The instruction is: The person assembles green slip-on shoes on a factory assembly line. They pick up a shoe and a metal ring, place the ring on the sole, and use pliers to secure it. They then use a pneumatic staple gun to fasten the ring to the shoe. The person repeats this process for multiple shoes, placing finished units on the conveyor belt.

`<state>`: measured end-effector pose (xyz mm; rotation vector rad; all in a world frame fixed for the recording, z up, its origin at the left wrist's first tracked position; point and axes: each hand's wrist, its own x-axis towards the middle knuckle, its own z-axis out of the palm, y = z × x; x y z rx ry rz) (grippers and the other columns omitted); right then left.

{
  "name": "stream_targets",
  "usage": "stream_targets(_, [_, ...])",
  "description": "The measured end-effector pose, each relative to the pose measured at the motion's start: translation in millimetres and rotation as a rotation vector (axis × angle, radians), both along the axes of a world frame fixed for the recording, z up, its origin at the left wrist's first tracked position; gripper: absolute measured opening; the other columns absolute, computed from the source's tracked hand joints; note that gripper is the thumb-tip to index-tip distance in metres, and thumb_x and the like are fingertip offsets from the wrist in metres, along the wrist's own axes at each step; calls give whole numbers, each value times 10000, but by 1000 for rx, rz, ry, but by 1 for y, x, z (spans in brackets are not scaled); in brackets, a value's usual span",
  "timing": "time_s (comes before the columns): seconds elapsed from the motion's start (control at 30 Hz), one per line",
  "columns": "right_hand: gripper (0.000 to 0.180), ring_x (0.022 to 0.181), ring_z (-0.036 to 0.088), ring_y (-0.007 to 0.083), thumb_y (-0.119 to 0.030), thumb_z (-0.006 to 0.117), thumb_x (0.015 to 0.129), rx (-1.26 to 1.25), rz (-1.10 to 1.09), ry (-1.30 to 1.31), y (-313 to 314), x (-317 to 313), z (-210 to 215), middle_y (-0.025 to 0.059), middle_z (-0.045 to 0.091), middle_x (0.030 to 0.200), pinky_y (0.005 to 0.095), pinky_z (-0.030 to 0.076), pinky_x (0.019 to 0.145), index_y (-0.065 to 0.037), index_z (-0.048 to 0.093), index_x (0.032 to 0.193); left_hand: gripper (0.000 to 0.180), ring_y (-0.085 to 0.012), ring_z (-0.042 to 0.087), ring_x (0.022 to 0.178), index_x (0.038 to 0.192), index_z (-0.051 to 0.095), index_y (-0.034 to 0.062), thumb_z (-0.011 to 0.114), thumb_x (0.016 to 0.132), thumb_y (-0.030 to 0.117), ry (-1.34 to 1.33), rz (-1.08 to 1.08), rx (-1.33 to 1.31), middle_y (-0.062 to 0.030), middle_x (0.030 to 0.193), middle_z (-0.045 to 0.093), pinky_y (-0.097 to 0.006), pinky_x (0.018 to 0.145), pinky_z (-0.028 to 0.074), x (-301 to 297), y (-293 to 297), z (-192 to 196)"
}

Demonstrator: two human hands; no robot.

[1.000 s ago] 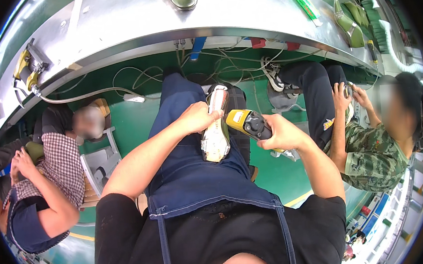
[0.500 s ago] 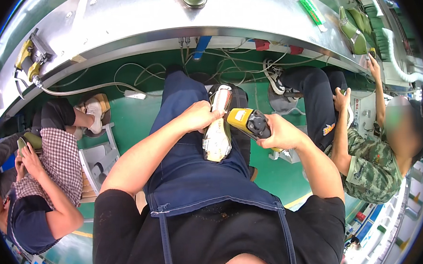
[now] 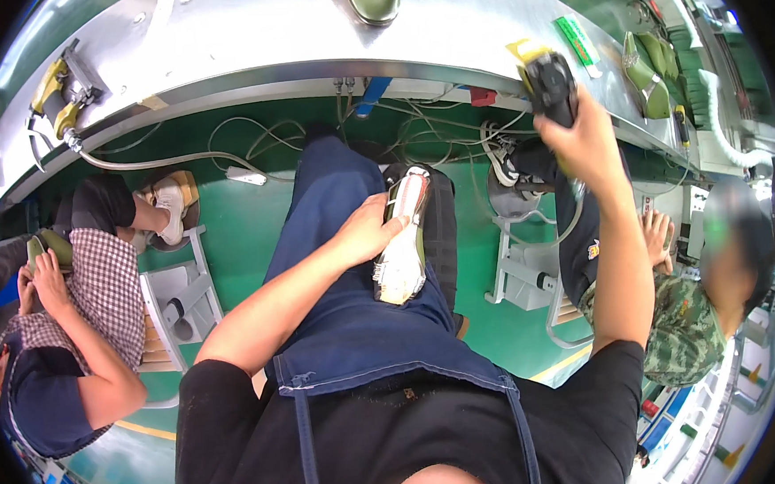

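Fingers of our left hand [image 3: 365, 234] are curling around a white-soled shoe [image 3: 402, 237] on our lap, gripping mid-length; it looks light and flexible. Our right hand [image 3: 587, 137] is clenching a yellow-and-black power tool [image 3: 548, 79], likely heavier, by its handle.

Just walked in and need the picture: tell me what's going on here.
A seated person in a blue apron holds a shoe, sole up, on their lap with the left hand. The right hand holds a black and yellow power tool raised at the edge of the metal workbench. Two other people sit on either side.
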<state>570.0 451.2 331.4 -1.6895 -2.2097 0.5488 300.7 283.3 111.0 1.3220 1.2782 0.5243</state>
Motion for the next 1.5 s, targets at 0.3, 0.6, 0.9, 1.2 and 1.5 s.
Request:
stream_targets(0.3, [367,1133,657,403,-249,753,922,460,207,-707,97,-28,-18,202,697,1145,514,526,930,-12,612,1165,807,-363,512,1403,1611,320,-54,691,977,278,-176,169,89,-221,1554,445,-399,1178,408,11,-32,1])
stream_targets(0.6, [347,1030,702,483,-166,654,997,-810,492,-403,-68,-72,-54,329,709,1016,536,553,864,57,525,1230,718,-386,548,1356,1569,406,-68,665,990,270,-78,182,213,-234,1522,496,-400,1128,453,8,-35,3])
stream_targets(0.9, [264,1077,689,479,-108,567,1014,-872,569,-486,-86,-92,-75,337,705,1081,548,528,914,101,563,1174,703,-377,522,1392,1570,405,-67,663,989,235,-101,188,202,-223,1524,497,-394,1170,417,7,-35,6])
stream_targets(1.2, [273,1119,672,478,-137,535,1025,-971,508,-497,-87,-102,-72,336,697,1109,542,516,949,90,555,1177,567,-311,517,1423,1563,440,-35,522,1100,282,-418,268,183,-182,1520,545,-389,1191,392,2,-24,-40])
stream_targets(1.5, [270,1023,698,414,-118,667,923,-1058,421,-404,-93,-98,-83,270,697,1019,480,532,886,51,564,1108,562,-140,666,924,1228,761,44,380,1150,450,-781,216,-29,-91,1030,760,-305,891,535,37,64,-55])
